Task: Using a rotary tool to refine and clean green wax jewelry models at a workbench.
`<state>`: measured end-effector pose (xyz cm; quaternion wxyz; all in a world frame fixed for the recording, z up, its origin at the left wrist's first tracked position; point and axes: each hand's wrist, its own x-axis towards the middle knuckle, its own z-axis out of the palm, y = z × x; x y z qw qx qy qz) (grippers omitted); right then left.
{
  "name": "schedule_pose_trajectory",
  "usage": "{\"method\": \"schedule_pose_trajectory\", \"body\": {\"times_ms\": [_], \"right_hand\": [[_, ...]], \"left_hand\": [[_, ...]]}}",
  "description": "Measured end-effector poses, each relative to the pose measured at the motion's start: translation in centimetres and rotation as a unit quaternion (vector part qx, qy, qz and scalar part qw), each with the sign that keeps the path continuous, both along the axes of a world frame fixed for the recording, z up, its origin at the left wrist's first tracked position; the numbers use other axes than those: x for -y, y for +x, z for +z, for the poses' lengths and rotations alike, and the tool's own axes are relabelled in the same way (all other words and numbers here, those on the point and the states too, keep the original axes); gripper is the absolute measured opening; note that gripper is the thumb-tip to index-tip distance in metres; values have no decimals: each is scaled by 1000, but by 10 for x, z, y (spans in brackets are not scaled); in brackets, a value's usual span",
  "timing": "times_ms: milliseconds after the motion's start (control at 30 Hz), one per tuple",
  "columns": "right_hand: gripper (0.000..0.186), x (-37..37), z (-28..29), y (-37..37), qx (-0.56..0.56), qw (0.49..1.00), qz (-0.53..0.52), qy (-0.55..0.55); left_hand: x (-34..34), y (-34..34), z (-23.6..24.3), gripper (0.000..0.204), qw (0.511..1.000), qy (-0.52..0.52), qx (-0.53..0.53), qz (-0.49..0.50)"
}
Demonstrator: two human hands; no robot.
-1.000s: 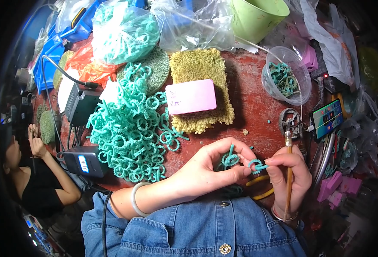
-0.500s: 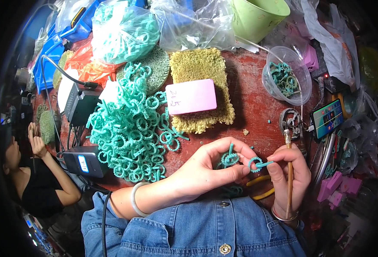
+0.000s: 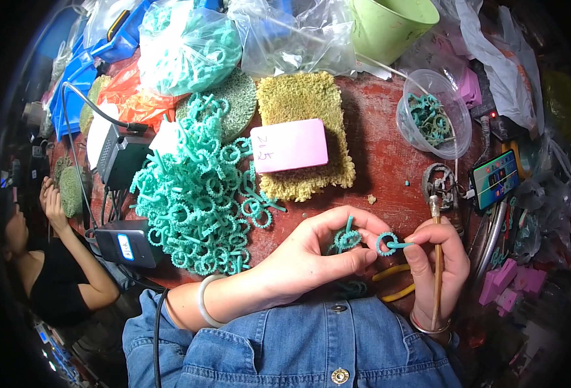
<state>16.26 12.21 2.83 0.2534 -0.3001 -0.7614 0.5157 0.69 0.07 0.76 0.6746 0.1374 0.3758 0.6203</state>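
Note:
My right hand (image 3: 439, 262) pinches the thin stem of a small toothed teal wax ring (image 3: 387, 244) between thumb and forefinger. Tucked in the same hand is a slim wooden-handled tool (image 3: 437, 278) with a metal collar, standing nearly upright. My left hand (image 3: 327, 255) curls around a few more teal wax rings (image 3: 345, 240); its thumb and forefinger tips come close to the ring in the right hand, and whether they touch it I cannot tell. Yellow handles (image 3: 398, 294) of a tool lie partly hidden below the hands.
A big heap of teal rings (image 3: 195, 207) lies left. Beyond the hands, a pink block (image 3: 290, 146) rests on a yellow-green sponge (image 3: 301, 97). At right stand a clear tub (image 3: 457, 129) and a lit phone (image 3: 495, 180). Black boxes (image 3: 127, 246) with cables sit left, near another person (image 3: 65, 278).
The ring in my right hand has turned slightly, its round face now more toward view. My left forefinger has shifted a little to the right. The person at left moved slightly.

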Motion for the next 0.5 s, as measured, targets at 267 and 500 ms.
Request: {"method": "schedule_pose_trajectory", "body": {"times_ms": [267,500], "right_hand": [[16,0,1,0,-1,1000,2,0],[17,-2,-2,1,-13,999,23,22]], "left_hand": [[-1,1,0,31,1000,5,-9,7],[-1,0,3,32,1000,-6,5,5]]}}
